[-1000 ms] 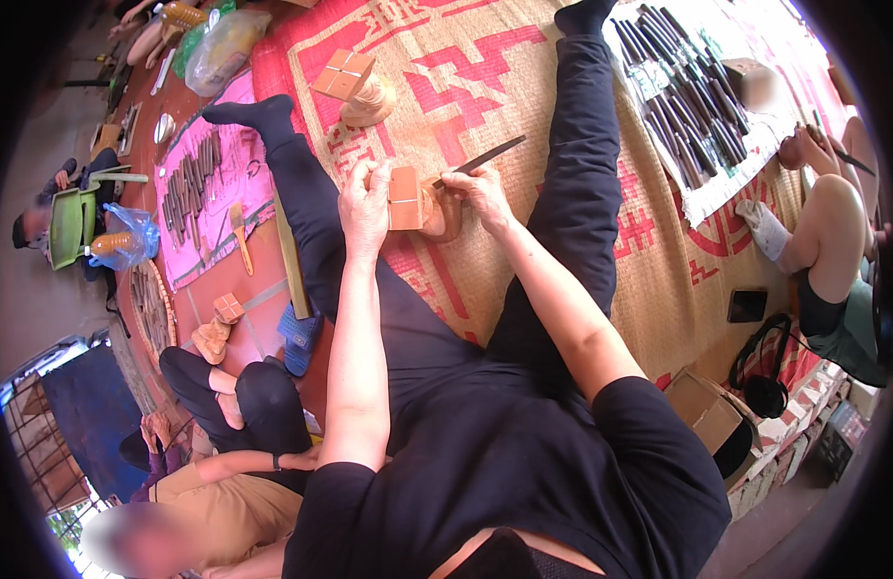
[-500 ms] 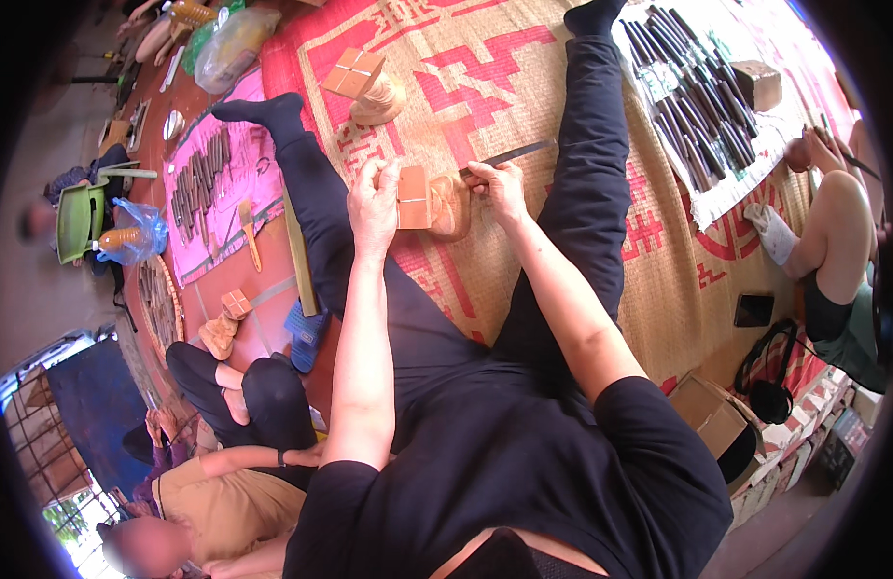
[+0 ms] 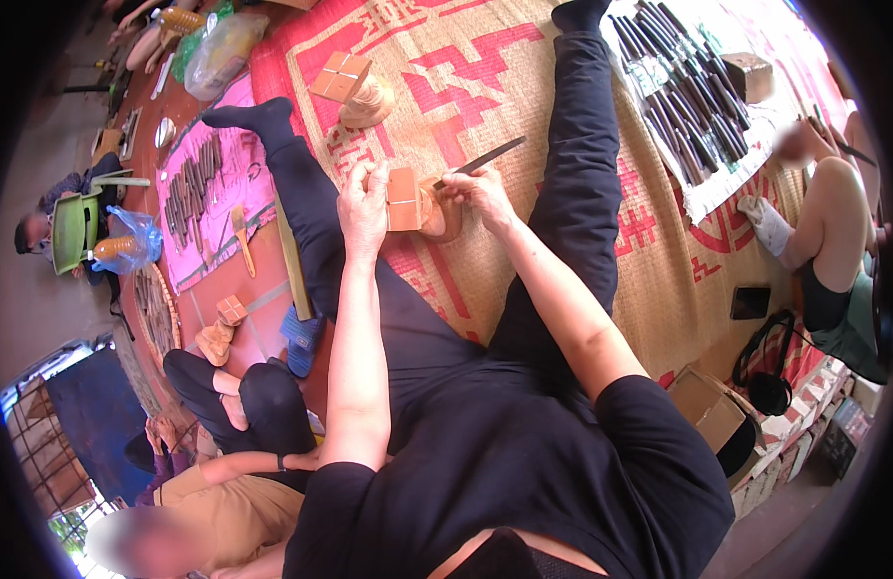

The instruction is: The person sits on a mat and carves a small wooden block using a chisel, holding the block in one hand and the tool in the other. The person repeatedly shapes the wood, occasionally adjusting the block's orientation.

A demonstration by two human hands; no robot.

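My left hand (image 3: pixel 363 210), near the middle of the frame, is bunched close against the left side of the carving (image 3: pixel 404 200), gripping it at its square end. My right hand (image 3: pixel 481 197), on the other side, has its fingers drawn in around a slim dark tool (image 3: pixel 495 153); one end sits at the carving's neck, the other slants up and right past my knuckles. Whether the tip touches the wood I cannot tell.

The carving lies just above the frame's centre, between my legs, over the patterned mat (image 3: pixel 524 92). As far as I can judge, its rough form is there: a square end marked with a pale line, then a rounded body (image 3: pixel 445 218). The square end looks plain, with no detail that I can make out. I judge the work to be partway, at the neck, but how much cutting remains I cannot tell.

Just above it, a second carving (image 3: pixel 367 102) stands on the mat, with pale crossed lines on its square top. A third carving (image 3: pixel 216 342) lies at the left of the frame, near a blue slipper (image 3: pixel 301 340).

Farther out, upper left, a pink cloth (image 3: pixel 224 120) carries a row of tools, with a brush (image 3: pixel 240 232) at its lower edge. Upper right, many dark tools (image 3: pixel 688 106) lie on a white cloth (image 3: pixel 702 201).
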